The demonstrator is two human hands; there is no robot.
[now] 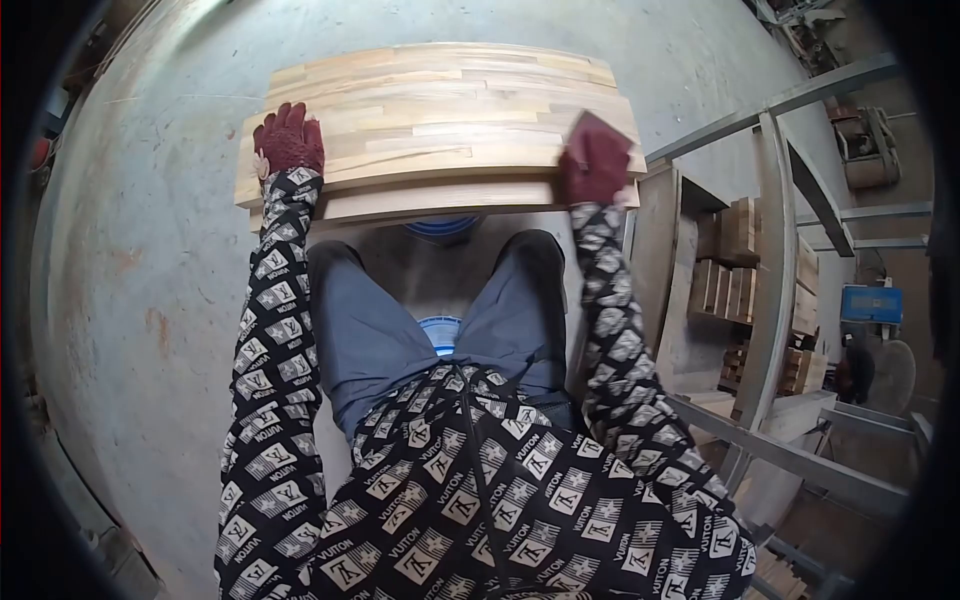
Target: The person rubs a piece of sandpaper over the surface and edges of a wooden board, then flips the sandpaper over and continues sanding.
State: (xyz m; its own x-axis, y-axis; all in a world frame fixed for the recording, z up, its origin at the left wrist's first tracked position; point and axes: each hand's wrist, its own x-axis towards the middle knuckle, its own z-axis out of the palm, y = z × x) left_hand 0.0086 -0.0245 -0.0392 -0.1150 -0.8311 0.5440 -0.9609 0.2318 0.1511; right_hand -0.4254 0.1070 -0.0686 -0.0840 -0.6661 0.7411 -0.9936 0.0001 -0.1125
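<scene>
Wooden panels (440,110) are lying stacked across a blue bucket (441,228), far middle. Left hand (289,140) is pressing flat on their left corner, fingers together; right hand (592,160) is covering the right edge, grip unclear. Pressing evenly should be steadying them

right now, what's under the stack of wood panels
A blue round rim peeks out below the near edge of the wood panels, and a second blue patch shows between the legs. The panels and legs cover the rest, so what supports the stack is hidden.
</scene>
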